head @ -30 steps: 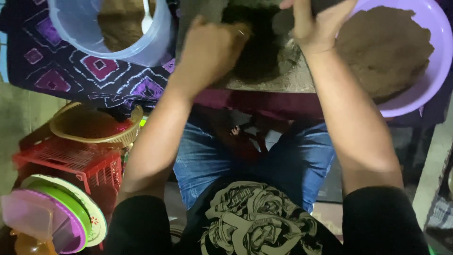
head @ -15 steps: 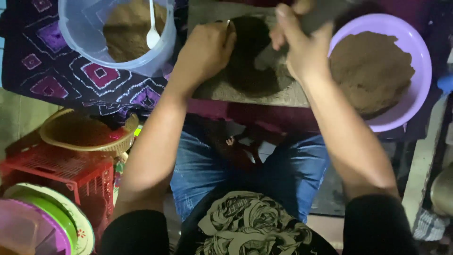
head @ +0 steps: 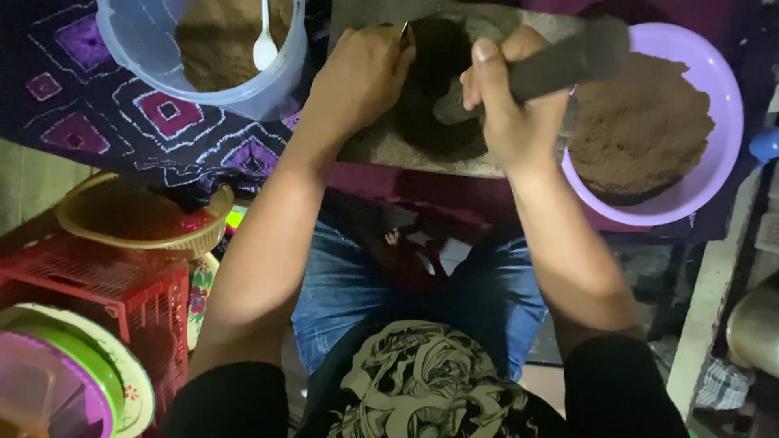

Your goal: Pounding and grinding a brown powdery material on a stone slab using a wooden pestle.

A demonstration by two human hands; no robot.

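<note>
From the head view, the right hand (head: 507, 105) is closing its fingers around a dark pestle (head: 568, 61), thumb pressing along the shaft just above the grinding end. The left hand (head: 361, 77) is curling closed against the rim of the dark stone mortar (head: 438, 89), which is sitting on a grey slab (head: 381, 150) under both hands. The pestle is probably heavy, stiff and hard; mid-shaft looks the soundest grip. A purple bowl (head: 722, 105) of brown powder is lying just beyond the right knuckles.
</note>
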